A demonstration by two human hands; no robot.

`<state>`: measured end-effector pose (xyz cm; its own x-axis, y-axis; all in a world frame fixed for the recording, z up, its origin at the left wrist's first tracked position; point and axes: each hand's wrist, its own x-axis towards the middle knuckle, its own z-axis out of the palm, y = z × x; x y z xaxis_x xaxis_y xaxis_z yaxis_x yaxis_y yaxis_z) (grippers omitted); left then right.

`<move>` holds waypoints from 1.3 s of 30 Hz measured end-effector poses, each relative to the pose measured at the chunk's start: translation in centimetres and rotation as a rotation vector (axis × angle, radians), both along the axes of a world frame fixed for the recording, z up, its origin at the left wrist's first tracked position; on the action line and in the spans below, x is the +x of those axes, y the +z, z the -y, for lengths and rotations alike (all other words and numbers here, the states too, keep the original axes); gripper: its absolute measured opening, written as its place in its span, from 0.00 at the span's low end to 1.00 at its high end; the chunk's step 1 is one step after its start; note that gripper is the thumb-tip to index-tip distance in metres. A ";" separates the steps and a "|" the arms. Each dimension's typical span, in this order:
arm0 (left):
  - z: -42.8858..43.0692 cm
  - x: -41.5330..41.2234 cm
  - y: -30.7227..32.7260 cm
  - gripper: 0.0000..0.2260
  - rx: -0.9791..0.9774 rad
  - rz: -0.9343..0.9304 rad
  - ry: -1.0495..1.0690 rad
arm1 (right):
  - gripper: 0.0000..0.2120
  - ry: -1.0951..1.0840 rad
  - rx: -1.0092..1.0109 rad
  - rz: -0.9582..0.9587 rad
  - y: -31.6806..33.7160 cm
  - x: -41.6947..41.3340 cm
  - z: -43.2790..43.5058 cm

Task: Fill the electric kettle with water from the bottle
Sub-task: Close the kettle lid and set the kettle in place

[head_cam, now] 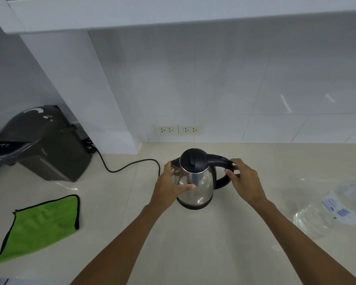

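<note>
A steel electric kettle point(199, 182) with a black lid and black handle stands upright on its base in the middle of the pale counter point(193, 243). Its lid is down. My left hand point(171, 184) wraps the kettle's left side under the spout, thumb across the front of the steel body. My right hand point(244, 179) grips the black handle on the right. A clear plastic water bottle point(333, 210) with a blue-and-white label lies on its side at the right edge, apart from both hands; its neck and cap are out of view.
A dark grey hot-water dispenser point(39, 142) stands at the back left, its black cord point(130, 164) trailing towards the kettle. A green cloth point(39, 225) lies at the front left. Two wall sockets point(178, 130) sit behind the kettle, under a low white shelf.
</note>
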<state>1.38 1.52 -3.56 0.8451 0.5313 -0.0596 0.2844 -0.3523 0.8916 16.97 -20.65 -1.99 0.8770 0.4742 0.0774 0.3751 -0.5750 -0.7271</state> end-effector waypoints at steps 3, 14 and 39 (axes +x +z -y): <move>0.0 0.0 0.1 0.41 -0.003 0.007 -0.010 | 0.13 -0.027 0.040 -0.096 0.5 -0.1 0.0; -0.1 0.1 0.3 0.43 -0.003 -0.015 -0.020 | 0.20 -0.262 0.216 -0.772 3.8 1.5 -1.2; 0.1 0.1 0.4 0.45 0.014 -0.040 -0.010 | 0.27 -0.299 0.234 -0.670 2.4 0.8 -1.9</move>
<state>1.52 1.40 -3.15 0.8476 0.5236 -0.0859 0.3157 -0.3676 0.8747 17.76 -18.74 0.45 0.8602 0.2466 -0.4463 -0.3355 -0.3855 -0.8596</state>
